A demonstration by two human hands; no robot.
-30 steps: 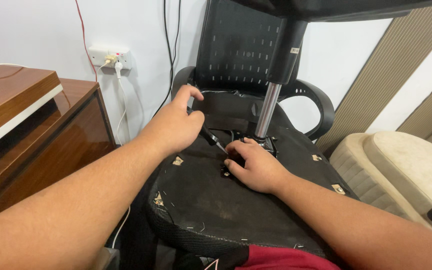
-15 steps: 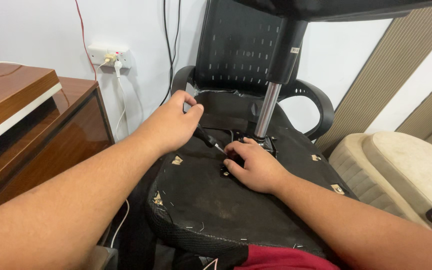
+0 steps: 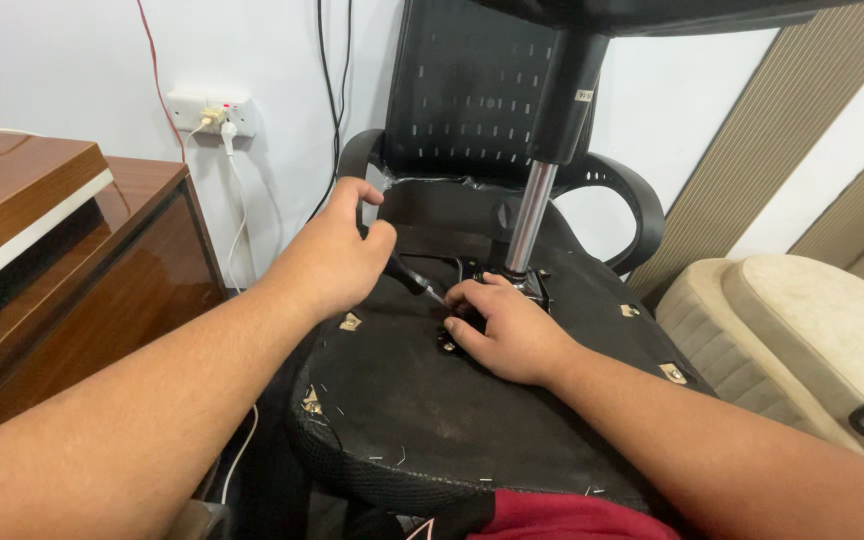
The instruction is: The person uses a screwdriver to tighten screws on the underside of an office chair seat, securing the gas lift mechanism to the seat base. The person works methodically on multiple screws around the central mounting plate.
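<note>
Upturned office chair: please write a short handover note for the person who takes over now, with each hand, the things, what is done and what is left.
Left hand: closed around the dark handle of a screwdriver, tip angled down toward the metal plate at the foot of the chair's post.
Right hand: flat on the seat underside, fingertips at the spot where the tip meets the plate.
Things: the chair lies upside down, its backrest toward the wall.
Done: tool is set at the plate.
Left: the fastener is hidden under the fingers, so whether it is loose or tight cannot be told.
</note>
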